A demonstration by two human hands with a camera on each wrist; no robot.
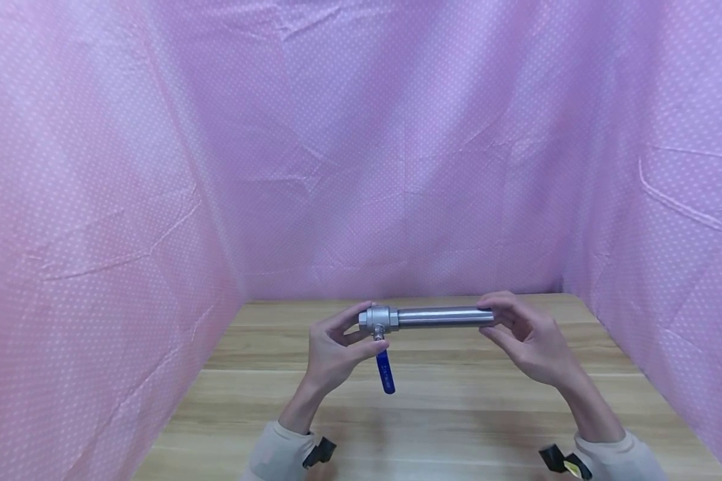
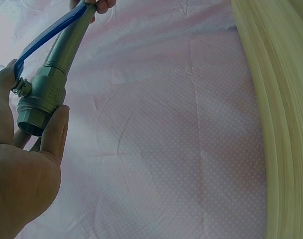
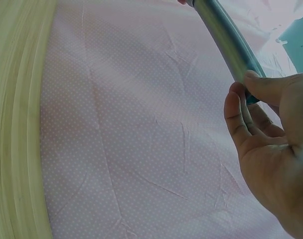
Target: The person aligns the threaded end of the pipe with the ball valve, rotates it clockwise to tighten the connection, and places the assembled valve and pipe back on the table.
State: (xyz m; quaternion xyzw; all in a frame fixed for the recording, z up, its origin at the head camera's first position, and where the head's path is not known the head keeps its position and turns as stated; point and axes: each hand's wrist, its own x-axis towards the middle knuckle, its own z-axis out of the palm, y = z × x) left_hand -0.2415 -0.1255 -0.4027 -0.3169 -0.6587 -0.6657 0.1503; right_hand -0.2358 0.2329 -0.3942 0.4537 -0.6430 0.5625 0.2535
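Note:
A metal ball valve point(image 1: 380, 318) with a blue lever handle point(image 1: 386, 373) is joined to one end of a straight steel pipe point(image 1: 445, 316). Both are held up above the table, the pipe lying roughly level in the head view. My left hand point(image 1: 335, 349) grips the valve body, its thumb at the base of the lever. At the pipe's far end, my right hand point(image 1: 529, 336) pinches it between thumb and fingers. The left wrist view shows the open bore of the valve point(image 2: 39, 102) facing the left palm. In the right wrist view the thumb lies along the pipe point(image 3: 228, 42).
Beneath the hands spreads a wooden table point(image 1: 433, 427) with a light grain. Pink dotted cloth point(image 1: 397, 167) hangs behind it and along both sides. Black straps point(image 1: 320, 452) show at both wrists, by the pale sleeves point(image 1: 279, 454).

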